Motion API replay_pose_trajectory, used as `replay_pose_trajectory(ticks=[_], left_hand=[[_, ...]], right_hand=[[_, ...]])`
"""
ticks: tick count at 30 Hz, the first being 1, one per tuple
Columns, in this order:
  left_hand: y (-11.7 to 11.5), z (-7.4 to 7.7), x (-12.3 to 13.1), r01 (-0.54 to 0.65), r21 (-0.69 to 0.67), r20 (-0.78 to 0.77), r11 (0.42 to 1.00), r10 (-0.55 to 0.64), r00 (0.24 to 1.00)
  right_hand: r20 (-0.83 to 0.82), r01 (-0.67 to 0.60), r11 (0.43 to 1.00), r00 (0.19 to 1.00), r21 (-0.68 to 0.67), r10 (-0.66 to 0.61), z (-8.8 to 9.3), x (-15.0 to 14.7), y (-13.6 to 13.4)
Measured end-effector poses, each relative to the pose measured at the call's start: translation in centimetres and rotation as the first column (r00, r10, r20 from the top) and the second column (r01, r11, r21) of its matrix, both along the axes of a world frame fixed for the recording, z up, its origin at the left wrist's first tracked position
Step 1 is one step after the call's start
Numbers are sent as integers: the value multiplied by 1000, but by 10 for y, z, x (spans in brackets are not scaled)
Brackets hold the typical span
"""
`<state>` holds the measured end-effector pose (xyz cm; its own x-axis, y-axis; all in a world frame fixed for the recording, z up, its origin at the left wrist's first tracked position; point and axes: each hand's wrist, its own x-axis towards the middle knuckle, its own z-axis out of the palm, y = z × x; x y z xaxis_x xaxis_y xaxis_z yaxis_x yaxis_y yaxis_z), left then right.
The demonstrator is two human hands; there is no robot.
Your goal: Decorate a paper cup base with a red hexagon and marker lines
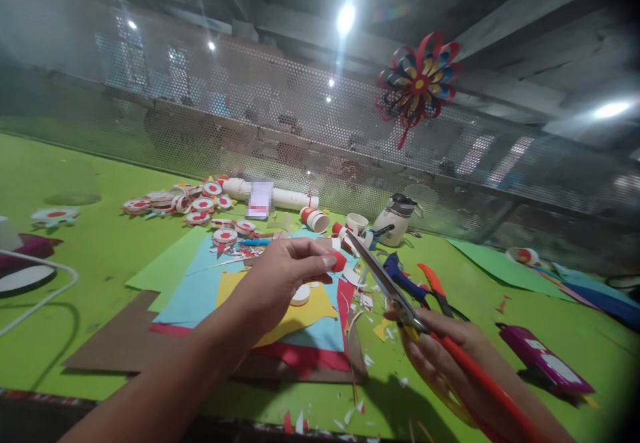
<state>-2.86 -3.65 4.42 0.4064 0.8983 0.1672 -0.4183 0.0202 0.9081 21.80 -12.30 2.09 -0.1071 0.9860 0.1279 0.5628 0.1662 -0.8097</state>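
Observation:
My left hand (285, 280) pinches a small red and white paper piece (339, 260) between thumb and fingers, held above a pile of coloured paper sheets (220, 286). My right hand (445, 356) is closed round the red and yellow handles of a pair of scissors (387, 286). Its open blades point up and left, with the tips close to the paper piece. White and red paper scraps (365, 303) lie on the green table (100, 243) under the blades.
Finished red and white paper rings (193, 203) lie at the back left beside a white tube (285, 196). Paper cups (315, 220), a white jar (397, 220), blue and orange scissors (420, 286) and a purple case (545, 360) surround the work spot. A paper pinwheel (419, 83) hangs on the mesh screen.

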Motion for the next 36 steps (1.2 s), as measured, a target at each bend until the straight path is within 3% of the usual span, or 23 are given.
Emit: replay_pose_trajectory(ticks=[6,10,13,20,24,31,34,36], left_hand=[[0,1,1,12,-49,103,999,-7,995],[-1,1,2,-8,-72,127,997,17,992],[0,1,2,-13,-65,127,998,21,992],[4,-2,0,-72,1,25,997,72,997],[1,-1,-1,-68,51,58,996,65,996],[0,1,-2,-56,57,90,997,51,995],[2,1,-1,-27,23,84,999,25,996],[2,0,0,-5,0,69,1000,5,998]], right_hand=[[182,-40,999,983,11,37,3,-1,13],[338,63,992,936,108,-97,-8,6,28],[430,105,992,895,65,-122,-15,11,36],[631,64,998,773,17,-60,-32,22,46],[700,22,1000,714,-5,-12,-40,27,50],[778,-53,998,625,-41,66,-38,27,49],[735,-70,997,677,24,29,-23,22,48],[581,-95,992,813,81,30,-8,13,49]])
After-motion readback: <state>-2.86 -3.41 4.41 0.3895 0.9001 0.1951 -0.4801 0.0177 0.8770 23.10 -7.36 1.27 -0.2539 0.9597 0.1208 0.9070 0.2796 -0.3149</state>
